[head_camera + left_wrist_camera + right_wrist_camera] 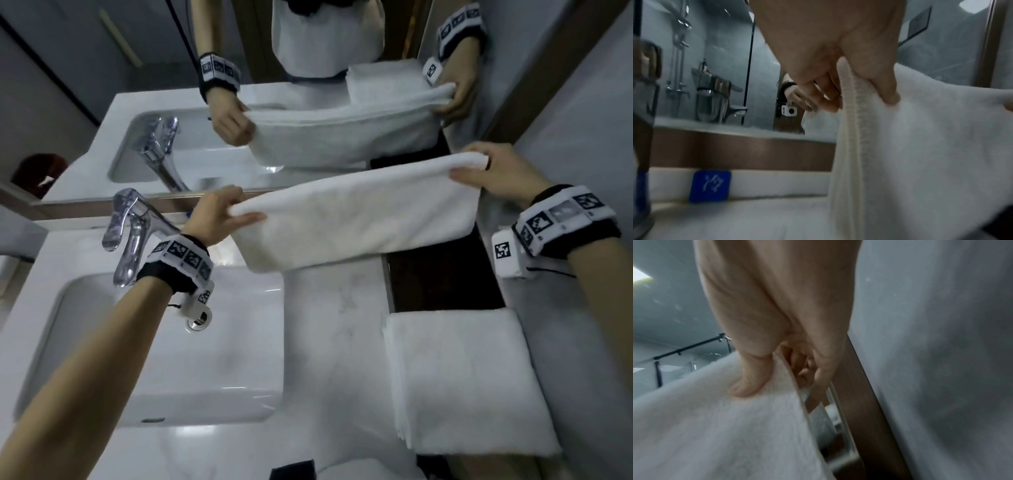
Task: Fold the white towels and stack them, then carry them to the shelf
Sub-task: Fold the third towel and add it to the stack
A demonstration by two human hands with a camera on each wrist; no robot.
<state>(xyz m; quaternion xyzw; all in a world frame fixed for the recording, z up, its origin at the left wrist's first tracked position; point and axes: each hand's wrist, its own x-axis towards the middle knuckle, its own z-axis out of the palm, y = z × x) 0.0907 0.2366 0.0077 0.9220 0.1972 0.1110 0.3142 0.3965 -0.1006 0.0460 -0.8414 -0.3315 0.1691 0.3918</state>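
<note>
Evidently the towel [356, 219], soft and limp, hangs above the table [335, 329] at 12 o'clock; left hand [219, 216] and right hand [493, 171] each pinch a top corner, the best hold.

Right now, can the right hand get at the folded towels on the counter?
Probably not yet: both hands, the right hand and the left hand, hold the stretched towel. The path to the folded towels looks free once it lets go.
</note>
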